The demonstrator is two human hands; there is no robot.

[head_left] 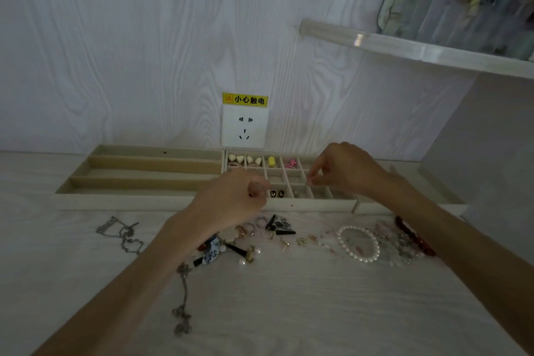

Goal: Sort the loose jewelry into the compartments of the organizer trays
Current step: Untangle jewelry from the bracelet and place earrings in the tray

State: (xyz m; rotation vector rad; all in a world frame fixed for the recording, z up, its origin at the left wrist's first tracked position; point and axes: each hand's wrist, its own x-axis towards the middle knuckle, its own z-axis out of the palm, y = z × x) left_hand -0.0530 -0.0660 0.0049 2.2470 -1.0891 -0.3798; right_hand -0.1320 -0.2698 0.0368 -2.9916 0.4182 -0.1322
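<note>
A pale wood-grain table (289,312) carries everything. Along its far edge, against the wall, sits a beige tray with long slots (138,173), and touching its right side a gridded tray (315,205) of small compartments; a third tray (410,208) joins further right, mostly hidden by an arm. In front of the trays loose jewelry lies scattered on the table: a silver chain (124,235) at the left, a longer chain (182,303) nearer the front, a blue-and-white pendant (212,253), a cluster of rings (250,228), black tassel earrings (277,225), a pearl bracelet (358,243), a pale green bead bracelet (400,251) beside it and a dark red bracelet (414,237) at the right.
</note>
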